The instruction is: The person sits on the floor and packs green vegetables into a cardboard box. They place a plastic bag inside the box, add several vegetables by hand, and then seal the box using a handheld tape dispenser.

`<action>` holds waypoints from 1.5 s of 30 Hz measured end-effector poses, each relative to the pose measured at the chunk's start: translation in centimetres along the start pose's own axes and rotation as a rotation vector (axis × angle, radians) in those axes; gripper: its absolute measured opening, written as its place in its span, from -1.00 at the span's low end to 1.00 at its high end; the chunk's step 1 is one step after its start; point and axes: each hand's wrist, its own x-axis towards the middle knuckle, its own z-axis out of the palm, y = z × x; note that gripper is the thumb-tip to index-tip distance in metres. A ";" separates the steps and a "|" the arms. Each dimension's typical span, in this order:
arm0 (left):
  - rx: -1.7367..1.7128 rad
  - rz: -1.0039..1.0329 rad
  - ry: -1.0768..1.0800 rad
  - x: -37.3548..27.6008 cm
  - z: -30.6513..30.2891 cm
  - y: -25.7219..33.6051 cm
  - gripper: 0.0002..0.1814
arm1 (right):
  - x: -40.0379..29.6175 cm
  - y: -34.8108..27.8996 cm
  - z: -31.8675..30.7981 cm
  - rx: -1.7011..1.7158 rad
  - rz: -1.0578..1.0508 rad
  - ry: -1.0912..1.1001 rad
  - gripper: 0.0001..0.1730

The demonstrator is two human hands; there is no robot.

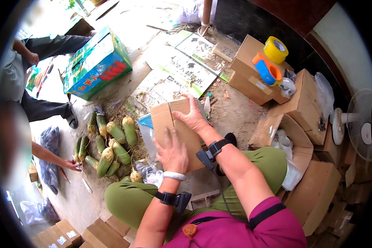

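A closed cardboard box (161, 119) lies before me, between my knees, with a seam running along its top. My left hand (172, 153) rests flat on the near part of the box, fingers spread and slightly blurred. On the far right part of its top lies my right hand (192, 116), thumb and fingers apart, reaching to the far edge. Blue and clear plastic (146, 121) shows at the box's left side. Just left of it, several green radishes (121, 152) are spread on the ground.
Another person's hand (72, 165) touches the radishes' left edge, near a knife (86, 185). A printed carton (96, 68) stands beyond. To my right, yellow tape (276, 49) and a blue-orange tape dispenser (267, 69) sit on cardboard boxes, near a fan (364, 124).
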 end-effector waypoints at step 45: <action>-0.048 0.109 0.130 0.5 -0.4 -1.3 -0.42 | 3.5 -13.0 -3.5 0.043 0.388 -0.655 -0.61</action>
